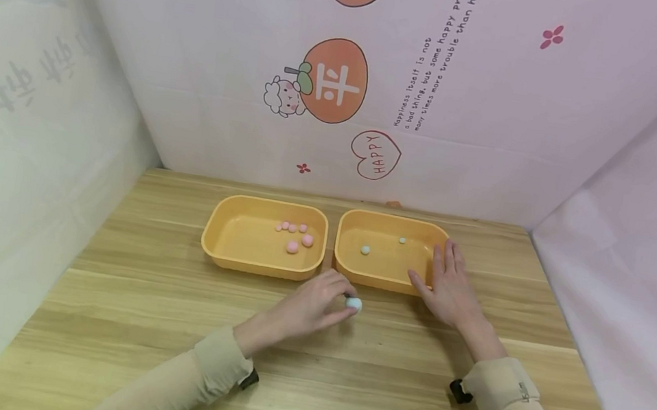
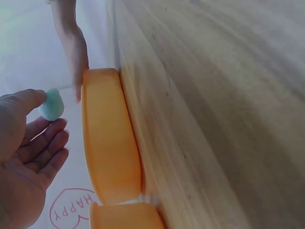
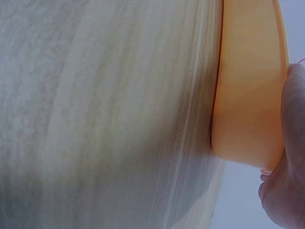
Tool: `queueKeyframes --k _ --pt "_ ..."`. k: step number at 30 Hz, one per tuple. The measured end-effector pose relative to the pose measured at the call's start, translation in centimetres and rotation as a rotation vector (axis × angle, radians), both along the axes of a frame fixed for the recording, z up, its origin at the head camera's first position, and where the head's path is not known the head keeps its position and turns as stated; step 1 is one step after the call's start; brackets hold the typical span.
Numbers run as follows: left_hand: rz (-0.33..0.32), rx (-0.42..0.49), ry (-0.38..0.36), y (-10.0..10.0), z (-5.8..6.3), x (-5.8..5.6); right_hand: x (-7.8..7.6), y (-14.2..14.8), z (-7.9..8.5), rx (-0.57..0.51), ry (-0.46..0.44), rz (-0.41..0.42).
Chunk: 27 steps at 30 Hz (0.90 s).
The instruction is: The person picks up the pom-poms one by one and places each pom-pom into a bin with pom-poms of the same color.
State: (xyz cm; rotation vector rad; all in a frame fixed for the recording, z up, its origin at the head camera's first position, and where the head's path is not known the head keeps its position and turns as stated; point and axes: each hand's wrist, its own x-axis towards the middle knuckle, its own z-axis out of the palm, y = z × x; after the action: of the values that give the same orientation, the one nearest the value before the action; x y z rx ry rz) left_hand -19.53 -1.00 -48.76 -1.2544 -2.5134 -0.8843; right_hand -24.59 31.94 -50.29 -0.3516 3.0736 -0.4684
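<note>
My left hand [image 1: 315, 304] pinches a pale blue-green ball [image 1: 354, 304] between thumb and fingertips, above the table in front of the right yellow tray [image 1: 380, 282]. In the left wrist view the ball [image 2: 52, 105] sits at the thumb tip, with the other fingers loosely bent below. My right hand [image 1: 453, 292] rests on that tray's right end, fingers fairly straight over the rim and thumb at the near edge. Inside the tray lie a small blue-green ball [image 1: 365, 250] and a tinier one [image 1: 402, 240]. The right wrist view shows only part of this hand [image 3: 286, 191] against the tray wall.
A second yellow tray [image 1: 258, 269] stands just left of the first, a narrow gap between them. Several pink balls [image 1: 293, 247] of different sizes lie in its right half. Printed cloth [image 1: 467, 147] hangs behind the wooden table [image 1: 354, 388] and along both sides.
</note>
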Motion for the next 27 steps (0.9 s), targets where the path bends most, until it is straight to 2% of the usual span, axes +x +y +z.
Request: queueKeyframes --k 8,17,27 --pt "0.008 -0.014 -0.028 0.9 0.6 -0.7 0.0 0.0 0.0 0.004 0.000 -0.004" --pt "0.011 0.002 0.050 1.9 1.0 -1.9 0.0 -0.2 0.0 0.002 0.007 -0.004" --pt "0.007 0.004 0.054 2.6 0.8 -3.0 0.0 0.0 -0.1 -0.008 0.001 -0.009"
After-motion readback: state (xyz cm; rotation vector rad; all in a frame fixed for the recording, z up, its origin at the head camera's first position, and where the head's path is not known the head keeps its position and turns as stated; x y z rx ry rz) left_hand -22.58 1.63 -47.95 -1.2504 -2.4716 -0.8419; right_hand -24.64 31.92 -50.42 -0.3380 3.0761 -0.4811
